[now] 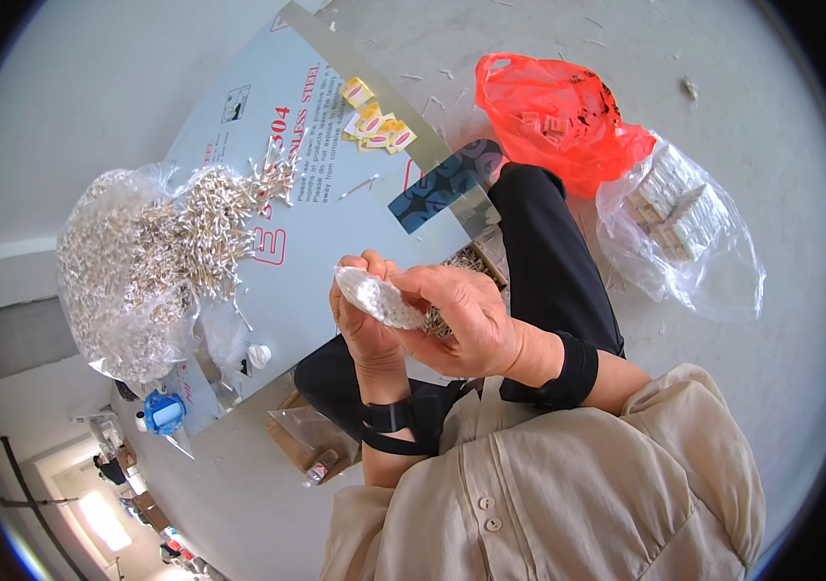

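Observation:
Both hands meet over my lap around a round bundle of cotton swabs (379, 298), whose white tips face the camera. My left hand (366, 324) cups the bundle from below and behind, a black strap around its wrist. My right hand (471, 320) wraps the stems from the right, fingers closed on them; a black cuff covers that wrist. In front of the hands, a grey metal sheet (335, 208) covered in printed film serves as a work surface.
A large clear bag of cotton swabs (127, 266) lies at the left, with loose swabs (258, 184) spilled onto the sheet. Small yellow and white labels (374, 121) sit at its far end. A red plastic bag (558, 111) and a clear bag of small boxes (684, 223) rest on the floor at right.

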A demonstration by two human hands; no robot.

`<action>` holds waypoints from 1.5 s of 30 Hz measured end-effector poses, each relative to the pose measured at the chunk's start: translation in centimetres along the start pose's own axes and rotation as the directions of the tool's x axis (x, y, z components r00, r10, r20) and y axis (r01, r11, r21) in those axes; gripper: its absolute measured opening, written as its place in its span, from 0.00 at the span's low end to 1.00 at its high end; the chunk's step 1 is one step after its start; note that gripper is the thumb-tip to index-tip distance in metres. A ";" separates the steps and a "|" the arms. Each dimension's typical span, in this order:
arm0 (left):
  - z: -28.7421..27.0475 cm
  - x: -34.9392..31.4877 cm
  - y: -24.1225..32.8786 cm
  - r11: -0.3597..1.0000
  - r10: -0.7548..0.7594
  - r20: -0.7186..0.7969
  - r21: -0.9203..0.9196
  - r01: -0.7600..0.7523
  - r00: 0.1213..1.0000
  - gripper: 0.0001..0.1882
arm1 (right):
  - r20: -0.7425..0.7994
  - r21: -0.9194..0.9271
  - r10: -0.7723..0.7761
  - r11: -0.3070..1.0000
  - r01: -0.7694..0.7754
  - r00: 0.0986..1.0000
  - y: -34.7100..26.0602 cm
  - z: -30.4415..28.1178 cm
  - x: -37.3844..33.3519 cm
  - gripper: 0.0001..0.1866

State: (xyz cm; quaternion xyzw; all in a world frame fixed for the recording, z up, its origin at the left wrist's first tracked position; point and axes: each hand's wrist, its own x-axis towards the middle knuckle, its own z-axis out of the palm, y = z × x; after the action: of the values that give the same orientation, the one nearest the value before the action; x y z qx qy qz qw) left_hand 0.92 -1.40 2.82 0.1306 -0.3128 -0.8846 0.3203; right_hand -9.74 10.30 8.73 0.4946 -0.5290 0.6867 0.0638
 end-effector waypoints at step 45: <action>-2.0 1.0 2.5 0.998 0.028 -0.262 -0.049 -0.042 0.965 0.03 | 0.471 0.869 0.785 -0.335 -0.364 0.402 8.1 -1.1 -5.0 0.17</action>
State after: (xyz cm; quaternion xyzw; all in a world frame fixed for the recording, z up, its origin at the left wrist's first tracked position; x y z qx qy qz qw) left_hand 2.19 -4.47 2.85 0.2319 -0.2459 -0.8620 0.3778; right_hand -12.84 9.91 -0.35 -0.0774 -0.1063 0.8278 -0.5454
